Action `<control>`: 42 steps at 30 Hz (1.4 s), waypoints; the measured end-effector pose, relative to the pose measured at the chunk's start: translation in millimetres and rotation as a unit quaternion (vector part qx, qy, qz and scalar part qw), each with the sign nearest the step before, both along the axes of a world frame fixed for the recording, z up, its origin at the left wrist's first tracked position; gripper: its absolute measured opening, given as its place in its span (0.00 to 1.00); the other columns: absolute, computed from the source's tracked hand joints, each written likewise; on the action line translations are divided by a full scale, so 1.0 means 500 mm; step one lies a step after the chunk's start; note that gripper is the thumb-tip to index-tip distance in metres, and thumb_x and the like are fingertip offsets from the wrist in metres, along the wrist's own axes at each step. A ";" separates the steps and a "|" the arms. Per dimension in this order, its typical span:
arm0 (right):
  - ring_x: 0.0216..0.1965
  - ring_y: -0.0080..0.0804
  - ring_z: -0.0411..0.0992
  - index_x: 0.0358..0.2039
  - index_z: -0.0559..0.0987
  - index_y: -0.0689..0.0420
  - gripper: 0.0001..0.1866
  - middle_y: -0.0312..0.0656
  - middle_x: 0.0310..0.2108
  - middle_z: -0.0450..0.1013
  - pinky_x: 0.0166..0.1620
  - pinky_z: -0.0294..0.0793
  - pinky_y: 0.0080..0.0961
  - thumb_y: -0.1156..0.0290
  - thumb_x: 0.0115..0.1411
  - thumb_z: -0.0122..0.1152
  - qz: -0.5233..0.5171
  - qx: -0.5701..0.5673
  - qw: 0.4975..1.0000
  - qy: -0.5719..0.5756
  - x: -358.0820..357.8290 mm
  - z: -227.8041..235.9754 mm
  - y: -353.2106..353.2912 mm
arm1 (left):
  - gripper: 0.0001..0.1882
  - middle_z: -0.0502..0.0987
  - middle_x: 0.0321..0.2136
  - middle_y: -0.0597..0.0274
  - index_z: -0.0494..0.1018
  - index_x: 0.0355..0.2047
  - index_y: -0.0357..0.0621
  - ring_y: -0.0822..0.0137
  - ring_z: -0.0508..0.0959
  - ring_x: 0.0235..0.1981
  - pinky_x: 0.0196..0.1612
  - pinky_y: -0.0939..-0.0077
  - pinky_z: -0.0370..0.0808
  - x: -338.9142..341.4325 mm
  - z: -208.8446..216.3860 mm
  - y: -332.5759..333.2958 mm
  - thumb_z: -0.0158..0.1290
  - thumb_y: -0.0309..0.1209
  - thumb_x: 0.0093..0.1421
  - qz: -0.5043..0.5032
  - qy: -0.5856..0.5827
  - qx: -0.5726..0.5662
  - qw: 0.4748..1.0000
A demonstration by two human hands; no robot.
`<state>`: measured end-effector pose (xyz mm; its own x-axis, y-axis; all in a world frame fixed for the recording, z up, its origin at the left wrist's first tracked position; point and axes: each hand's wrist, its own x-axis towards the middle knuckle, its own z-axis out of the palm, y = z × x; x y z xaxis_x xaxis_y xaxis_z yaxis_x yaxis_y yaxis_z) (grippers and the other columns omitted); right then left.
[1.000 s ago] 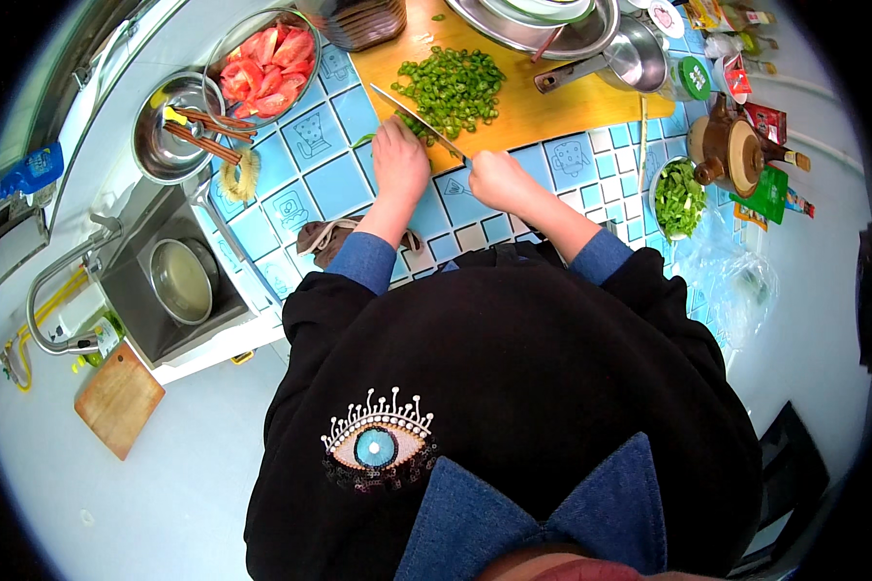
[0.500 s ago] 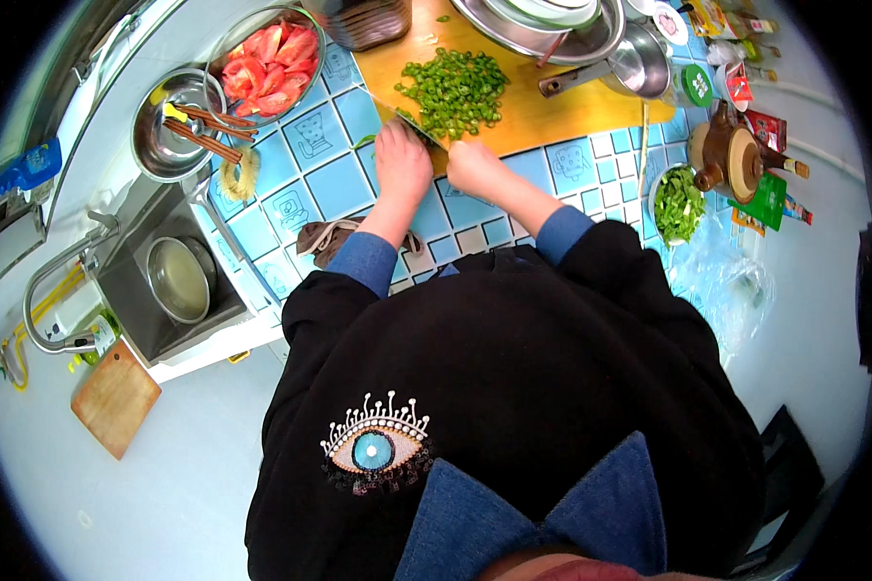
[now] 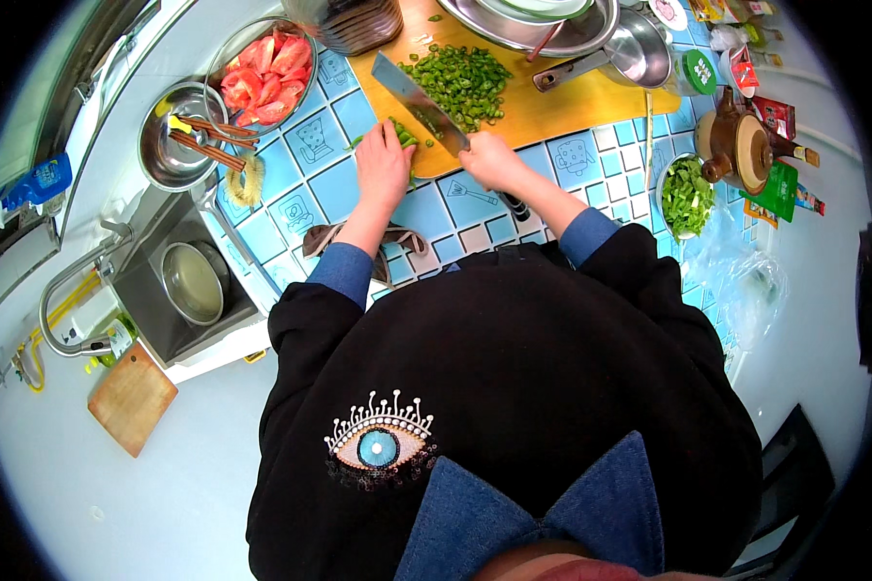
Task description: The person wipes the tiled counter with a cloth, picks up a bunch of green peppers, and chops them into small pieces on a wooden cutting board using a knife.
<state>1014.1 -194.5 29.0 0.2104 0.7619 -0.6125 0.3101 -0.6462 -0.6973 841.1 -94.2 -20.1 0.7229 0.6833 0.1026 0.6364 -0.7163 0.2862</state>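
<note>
While knife [image 3: 419, 102] tilts, right hand [image 3: 489, 160] grips

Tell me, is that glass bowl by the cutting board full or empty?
Full: the glass bowl is heaped with red tomato wedges nearly to its rim.

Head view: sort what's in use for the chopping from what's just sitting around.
In use:
right hand gripping the cleaver
left hand on the green vegetable pieces
chopped green pile
wooden cutting board

Lying about:
bowl of tomato wedges
steel bowl with chopsticks
brown clay pot
small bowl of greens
</note>
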 end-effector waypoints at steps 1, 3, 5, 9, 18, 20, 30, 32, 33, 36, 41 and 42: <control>0.14 0.41 0.72 0.25 0.73 0.69 0.14 0.49 0.12 0.69 0.22 0.73 0.35 0.69 0.56 0.47 0.008 -0.005 1.000 0.006 -0.014 0.012 -0.003 | 0.31 0.68 0.45 0.45 0.62 0.53 0.32 0.48 0.70 0.45 0.47 0.60 0.68 -0.005 0.000 0.000 0.57 0.35 0.53 0.002 -0.004 0.001 1.000; 0.16 0.44 0.74 0.24 0.74 0.71 0.15 0.53 0.14 0.71 0.25 0.74 0.37 0.70 0.55 0.47 0.012 -0.014 1.000 0.004 -0.036 0.008 -0.011 | 0.31 0.68 0.45 0.44 0.61 0.53 0.30 0.47 0.69 0.45 0.48 0.60 0.68 -0.008 0.003 -0.003 0.57 0.35 0.53 0.004 -0.012 -0.013 1.000; 0.16 0.44 0.74 0.24 0.74 0.70 0.15 0.53 0.14 0.71 0.25 0.75 0.37 0.69 0.55 0.47 0.005 -0.014 1.000 -0.003 -0.043 -0.022 -0.024 | 0.31 0.67 0.45 0.43 0.61 0.53 0.29 0.46 0.69 0.46 0.48 0.60 0.67 -0.006 0.009 -0.008 0.57 0.34 0.53 0.004 -0.022 -0.043 0.999; 0.16 0.42 0.74 0.25 0.75 0.70 0.14 0.53 0.14 0.71 0.25 0.75 0.36 0.69 0.55 0.47 -0.007 -0.030 0.999 -0.014 -0.020 -0.028 -0.021 | 0.36 0.66 0.46 0.43 0.58 0.54 0.27 0.47 0.68 0.46 0.48 0.60 0.67 -0.018 -0.005 -0.009 0.60 0.36 0.50 0.007 -0.079 -0.070 0.994; 0.16 0.44 0.74 0.28 0.73 0.72 0.14 0.55 0.17 0.71 0.22 0.75 0.37 0.71 0.54 0.46 -0.001 -0.046 0.999 -0.020 0.030 -0.014 -0.018 | 0.37 0.67 0.40 0.45 0.59 0.53 0.27 0.50 0.69 0.42 0.45 0.62 0.68 -0.019 0.003 -0.001 0.60 0.33 0.45 0.007 0.014 -0.028 0.999; 0.16 0.44 0.74 0.29 0.74 0.72 0.14 0.55 0.17 0.71 0.23 0.75 0.37 0.71 0.54 0.46 -0.006 -0.042 0.999 -0.025 0.022 -0.013 -0.019 | 0.35 0.68 0.37 0.48 0.60 0.51 0.27 0.52 0.70 0.39 0.43 0.62 0.68 -0.008 -0.001 -0.003 0.59 0.32 0.45 0.019 0.060 -0.049 0.997; 0.20 0.49 0.75 0.29 0.75 0.70 0.13 0.58 0.19 0.72 0.28 0.75 0.40 0.71 0.54 0.47 0.004 -0.029 0.998 -0.049 0.018 -0.003 -0.016 | 0.29 0.68 0.34 0.51 0.63 0.45 0.30 0.54 0.70 0.37 0.41 0.62 0.67 0.067 0.020 0.003 0.58 0.32 0.44 -0.007 0.060 -0.047 0.997; 0.22 0.50 0.75 0.28 0.75 0.69 0.13 0.59 0.20 0.72 0.30 0.75 0.41 0.70 0.53 0.48 -0.004 -0.043 0.998 -0.040 0.016 -0.005 -0.016 | 0.32 0.67 0.35 0.49 0.62 0.47 0.28 0.53 0.69 0.39 0.43 0.62 0.67 0.090 0.022 -0.001 0.59 0.32 0.44 0.003 0.067 -0.044 0.997; 0.24 0.52 0.75 0.28 0.76 0.69 0.13 0.60 0.21 0.73 0.31 0.75 0.42 0.70 0.53 0.48 -0.012 -0.050 0.998 -0.031 0.013 0.004 -0.012 | 0.32 0.67 0.37 0.47 0.62 0.48 0.28 0.51 0.69 0.40 0.44 0.61 0.67 0.092 0.025 -0.003 0.59 0.33 0.45 0.009 0.056 -0.043 0.997; 0.29 0.56 0.74 0.28 0.76 0.68 0.14 0.62 0.24 0.73 0.36 0.74 0.44 0.69 0.53 0.50 0.015 0.015 0.993 -0.113 0.009 -0.008 -0.018 | 0.35 0.66 0.43 0.41 0.60 0.50 0.26 0.46 0.68 0.44 0.47 0.58 0.67 0.085 0.029 -0.011 0.60 0.35 0.47 0.019 0.012 -0.040 0.999; 0.35 0.60 0.73 0.29 0.76 0.67 0.14 0.64 0.28 0.73 0.41 0.73 0.47 0.68 0.52 0.51 0.043 0.023 0.985 -0.167 0.002 0.003 -0.016 | 0.35 0.64 0.48 0.38 0.59 0.53 0.28 0.42 0.66 0.48 0.53 0.59 0.65 0.051 0.012 -0.018 0.60 0.35 0.49 0.047 -0.137 -0.082 0.986; 0.35 0.60 0.73 0.29 0.76 0.67 0.13 0.64 0.28 0.73 0.41 0.73 0.47 0.68 0.52 0.51 0.057 0.020 0.983 -0.175 0.004 0.004 -0.015 | 0.32 0.65 0.47 0.41 0.61 0.51 0.29 0.43 0.66 0.48 0.52 0.59 0.65 0.046 0.013 -0.020 0.59 0.32 0.49 0.043 -0.147 -0.085 0.985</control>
